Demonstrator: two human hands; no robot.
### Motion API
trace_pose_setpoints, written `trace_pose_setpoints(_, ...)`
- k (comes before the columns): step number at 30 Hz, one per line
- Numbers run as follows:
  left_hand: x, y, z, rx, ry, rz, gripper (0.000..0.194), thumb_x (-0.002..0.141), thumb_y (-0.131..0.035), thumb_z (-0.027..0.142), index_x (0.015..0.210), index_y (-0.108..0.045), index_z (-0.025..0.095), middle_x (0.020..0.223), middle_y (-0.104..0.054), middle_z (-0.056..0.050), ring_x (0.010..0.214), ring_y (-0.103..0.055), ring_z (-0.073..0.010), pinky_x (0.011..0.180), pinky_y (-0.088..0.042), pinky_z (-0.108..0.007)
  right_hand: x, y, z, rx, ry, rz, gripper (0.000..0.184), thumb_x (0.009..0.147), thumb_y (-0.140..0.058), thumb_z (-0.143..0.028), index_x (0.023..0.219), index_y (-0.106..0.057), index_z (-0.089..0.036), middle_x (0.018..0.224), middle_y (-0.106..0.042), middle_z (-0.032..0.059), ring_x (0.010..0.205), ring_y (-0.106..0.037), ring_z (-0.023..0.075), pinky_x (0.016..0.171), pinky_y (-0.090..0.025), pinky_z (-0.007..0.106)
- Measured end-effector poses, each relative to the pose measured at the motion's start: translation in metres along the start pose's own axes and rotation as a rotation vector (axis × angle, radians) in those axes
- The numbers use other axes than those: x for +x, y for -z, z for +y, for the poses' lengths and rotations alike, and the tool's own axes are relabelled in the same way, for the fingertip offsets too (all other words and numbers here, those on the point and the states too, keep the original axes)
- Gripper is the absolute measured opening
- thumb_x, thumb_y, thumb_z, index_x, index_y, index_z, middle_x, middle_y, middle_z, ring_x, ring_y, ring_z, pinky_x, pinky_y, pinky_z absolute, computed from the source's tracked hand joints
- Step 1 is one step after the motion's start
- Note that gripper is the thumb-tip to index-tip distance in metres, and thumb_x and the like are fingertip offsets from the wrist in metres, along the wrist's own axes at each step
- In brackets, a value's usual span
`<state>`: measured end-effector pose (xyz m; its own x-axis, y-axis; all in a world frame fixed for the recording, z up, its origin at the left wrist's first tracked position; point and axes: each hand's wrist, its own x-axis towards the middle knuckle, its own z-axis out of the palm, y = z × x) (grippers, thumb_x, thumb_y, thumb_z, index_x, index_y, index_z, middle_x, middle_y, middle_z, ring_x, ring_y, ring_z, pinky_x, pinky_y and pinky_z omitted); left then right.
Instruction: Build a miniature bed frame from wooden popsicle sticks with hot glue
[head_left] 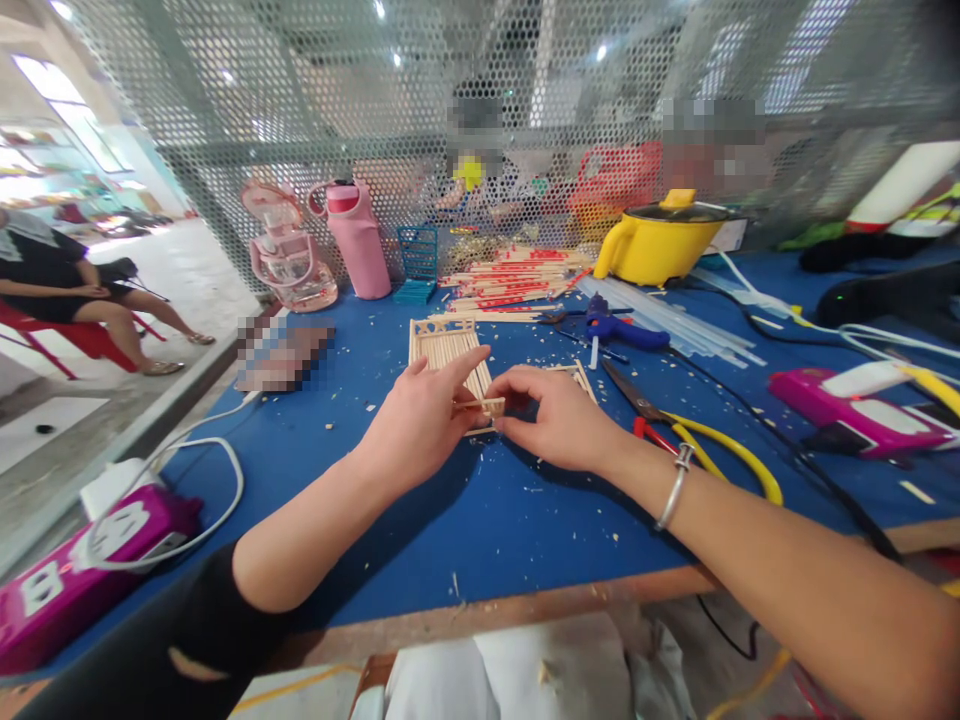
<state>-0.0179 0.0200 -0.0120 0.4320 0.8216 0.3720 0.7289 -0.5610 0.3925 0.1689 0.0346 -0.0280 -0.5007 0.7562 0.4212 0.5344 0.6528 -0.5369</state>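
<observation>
On the blue table lies a small model made of thin wooden sticks [442,350], with a flat slatted base and a low railing at its far end. My left hand [424,410] is over its near end, index finger stretched forward, the other fingers closed on a small stick railing piece [491,406]. From the other side my right hand [559,415] pinches the same piece between thumb and fingers. Whether the piece touches the base is hidden by my hands. Behind my right hand lies another small stick frame [581,378], partly covered.
Scissors with yellow handles [690,430] and a blue glue gun [626,325] lie at the right. Beyond are loose wooden sticks [517,280], clear glue sticks [675,320], a yellow pot [667,245] and a pink bottle [360,240]. Purple power strips [112,530] flank the table. A person sits at far left.
</observation>
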Motion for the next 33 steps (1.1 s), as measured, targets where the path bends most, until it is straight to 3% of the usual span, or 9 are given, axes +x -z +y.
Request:
trace_pose_setpoints(6,-0.002,-0.001,0.000,0.021,-0.013,0.044,0.058,0.085,-0.056,0.022,0.139,-0.036,0.020,0.090,-0.074,-0.002,0.097,-0.065,-0.0218,0.103,-0.036,-0.050,-0.001,-0.001,0.002,0.125,-0.026,0.054,0.040,0.068,-0.058,-0.009,0.106,-0.051,-0.019,0.084,-0.058,0.0002,0.071,-0.052,0.0127,0.069,-0.045,0.027)
trace_pose_setpoints(11,-0.006,0.001,-0.003,0.038,-0.050,0.010,0.065,0.082,-0.060,0.020,0.141,-0.032,0.023,0.101,-0.072,-0.003,0.102,-0.062,-0.0226,0.102,-0.037,-0.050,0.000,0.003,0.002,0.061,-0.018,0.017,0.033,0.062,-0.053,-0.005,0.092,-0.055,-0.019,0.085,-0.059,0.0014,0.073,-0.051,0.0139,0.069,-0.043,0.028)
trace_pose_setpoints(15,-0.007,-0.001,-0.005,0.067,-0.065,-0.013,0.070,0.082,-0.060,0.018,0.143,-0.026,0.023,0.104,-0.071,-0.003,0.104,-0.062,-0.0217,0.107,-0.031,-0.052,-0.001,0.002,0.002,0.044,0.005,-0.010,0.039,0.061,-0.052,-0.003,0.097,-0.056,-0.019,0.088,-0.060,0.0024,0.076,-0.052,0.0149,0.071,-0.044,0.029)
trace_pose_setpoints(17,-0.007,-0.002,-0.005,0.052,-0.056,0.021,0.067,0.084,-0.058,0.020,0.143,-0.026,0.022,0.100,-0.071,-0.003,0.102,-0.062,-0.0210,0.105,-0.033,-0.050,-0.003,0.003,0.001,0.034,0.016,0.043,0.040,0.063,-0.054,-0.005,0.101,-0.054,-0.019,0.088,-0.058,0.0023,0.075,-0.051,0.0145,0.070,-0.044,0.029)
trace_pose_setpoints(20,-0.008,-0.004,-0.006,0.009,-0.060,0.129,0.068,0.084,-0.060,0.028,0.143,-0.027,0.023,0.099,-0.070,-0.005,0.102,-0.062,-0.0220,0.100,-0.039,-0.046,-0.005,0.005,-0.003,-0.006,0.101,0.165,0.031,0.067,-0.057,-0.007,0.096,-0.055,-0.018,0.083,-0.056,0.0018,0.073,-0.050,0.0145,0.068,-0.043,0.028)
trace_pose_setpoints(24,-0.010,-0.003,-0.008,-0.005,-0.116,0.214,0.076,0.083,-0.064,0.036,0.145,-0.022,0.025,0.105,-0.067,-0.007,0.104,-0.061,-0.0235,0.096,-0.042,-0.043,-0.006,0.010,-0.008,-0.029,0.200,0.132,0.009,0.080,-0.060,-0.019,0.087,-0.066,-0.018,0.073,-0.060,0.0019,0.068,-0.054,0.0138,0.064,-0.043,0.028)
trace_pose_setpoints(29,-0.013,-0.001,-0.008,0.003,-0.145,0.265,0.080,0.082,-0.064,0.041,0.146,-0.019,0.024,0.104,-0.067,-0.008,0.102,-0.061,-0.0231,0.094,-0.044,-0.040,-0.005,0.013,-0.012,0.093,0.130,0.072,0.011,0.085,-0.060,-0.023,0.081,-0.070,-0.019,0.070,-0.065,0.0012,0.065,-0.057,0.0117,0.062,-0.043,0.025)
trace_pose_setpoints(33,-0.013,0.004,-0.004,-0.003,-0.176,0.228,0.080,0.080,-0.067,0.038,0.145,-0.023,0.024,0.107,-0.066,-0.007,0.106,-0.059,-0.0219,0.096,-0.044,-0.037,-0.003,0.014,-0.014,0.198,-0.005,0.088,0.011,0.084,-0.059,-0.023,0.075,-0.065,-0.018,0.069,-0.063,-0.0010,0.064,-0.055,0.0112,0.062,-0.042,0.024)
